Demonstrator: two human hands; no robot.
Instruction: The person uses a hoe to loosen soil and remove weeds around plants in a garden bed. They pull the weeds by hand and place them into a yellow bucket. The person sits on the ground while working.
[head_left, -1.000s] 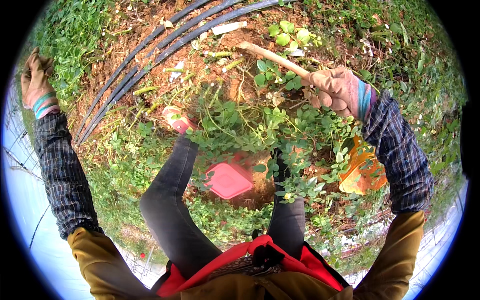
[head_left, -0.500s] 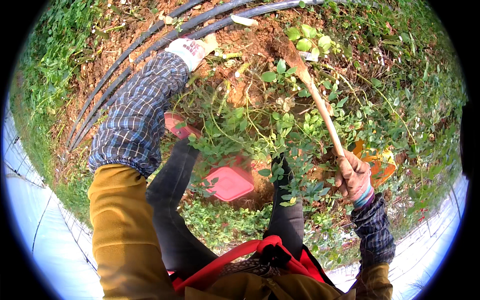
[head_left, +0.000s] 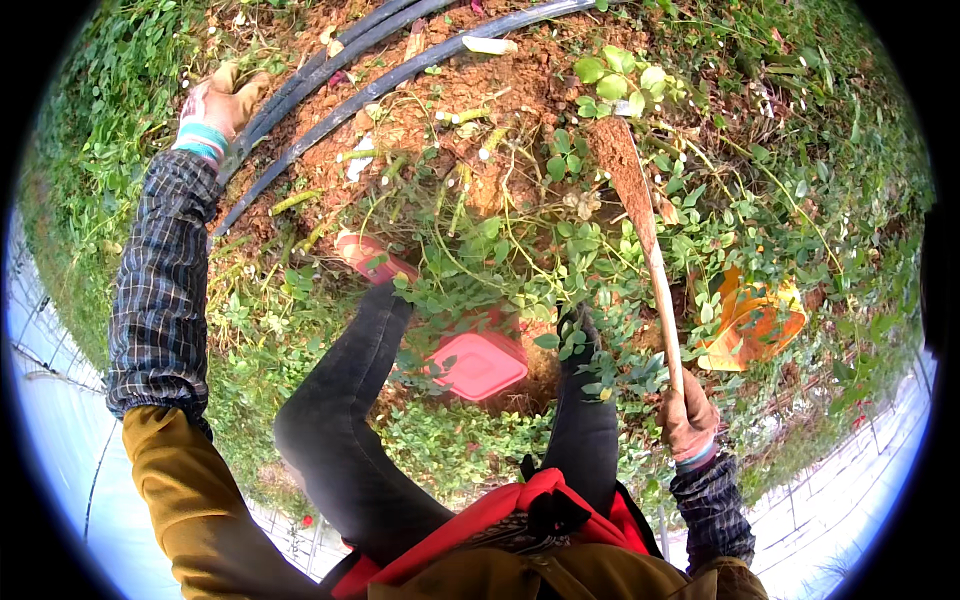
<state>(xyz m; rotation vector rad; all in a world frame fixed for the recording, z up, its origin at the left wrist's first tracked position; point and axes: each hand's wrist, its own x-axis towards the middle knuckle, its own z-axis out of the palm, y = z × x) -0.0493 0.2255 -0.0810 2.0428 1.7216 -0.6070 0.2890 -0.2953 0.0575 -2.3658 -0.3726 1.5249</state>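
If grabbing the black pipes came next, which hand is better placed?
Likely the left hand: it is right beside the pipes and seems to hold nothing. The right hand is well away from them, wrapped around the tool.

Right grip (head_left: 690, 415) around soil-caked tool (head_left: 655, 265), left grip (head_left: 217, 110) beside black hoses (head_left: 290, 98)

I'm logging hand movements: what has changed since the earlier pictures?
The gloved left hand swung inward, then back out beside the curved black hoses; its grip is unclear. The gloved right hand, holding the long wooden handle throughout, drew toward the body. The square pink container stayed.
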